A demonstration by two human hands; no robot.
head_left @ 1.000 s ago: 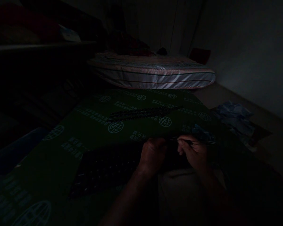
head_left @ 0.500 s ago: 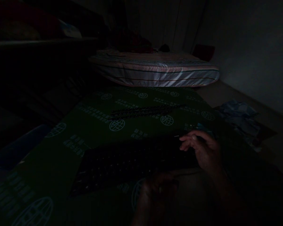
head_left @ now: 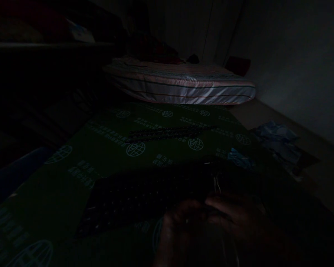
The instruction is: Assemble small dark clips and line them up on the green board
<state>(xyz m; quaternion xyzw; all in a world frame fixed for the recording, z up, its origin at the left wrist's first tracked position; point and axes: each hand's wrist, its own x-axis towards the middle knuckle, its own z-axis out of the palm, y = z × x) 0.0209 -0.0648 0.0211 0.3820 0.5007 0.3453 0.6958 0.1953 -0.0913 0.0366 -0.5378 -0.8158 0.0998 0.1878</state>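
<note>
Counted: two hands, left hand (head_left: 180, 230) and right hand (head_left: 235, 218); one green mat (head_left: 72, 163); two dark beaded things; one mattress (head_left: 183, 83) beyond the mat's far edge. Hard to make out in the gloom: both hands, low and side by side, fingers curled, grasp impossible to tell. Broad beaded piece (head_left: 139, 196) on the mat's near part, running up to the fingers. Thin pale strands (head_left: 217, 183) just past them. Narrow beaded strip (head_left: 167, 133) at the mat's middle.

left hand (head_left: 179, 228): low, fingers curled | right hand (head_left: 235, 218): just beside, fingertips touching it
</note>
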